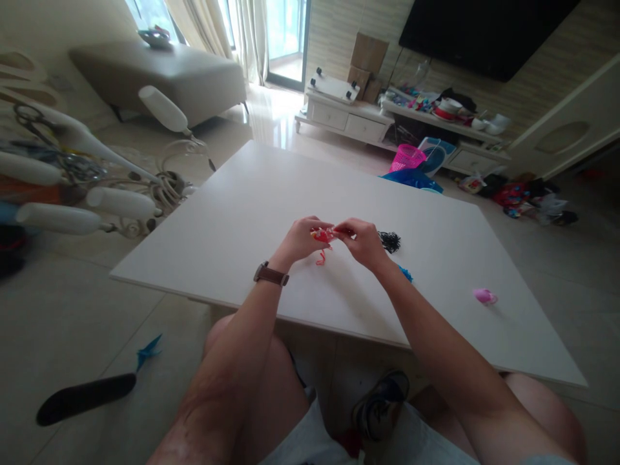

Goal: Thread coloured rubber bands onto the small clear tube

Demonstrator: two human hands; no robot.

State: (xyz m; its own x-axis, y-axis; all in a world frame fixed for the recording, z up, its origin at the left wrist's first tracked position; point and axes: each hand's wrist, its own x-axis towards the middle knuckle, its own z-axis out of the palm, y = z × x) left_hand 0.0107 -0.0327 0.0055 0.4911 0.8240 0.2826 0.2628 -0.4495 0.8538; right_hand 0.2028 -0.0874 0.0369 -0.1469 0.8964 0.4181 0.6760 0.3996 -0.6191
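Above the middle of the white table (290, 187), both hands meet at a small red item (322, 235) with lighter bits on it, its kind too small to make out. My left hand (304, 240) has its fingers closed around the item from the left. From the right, my right hand (359, 237) pinches the item's edge between thumb and fingers. A thin red loop of cord (320, 259) shows just below. Beyond my right hand lies a bundle of black strands (390, 241), and a blue bundle (405, 274) is partly hidden by my right forearm.
A small pink object (484, 296) rests on the table's right side. White lamp arms (121, 203) crowd the left edge. A pink basket (407, 157) stands past the far edge. On the floor at lower left is a long black object (87, 398).
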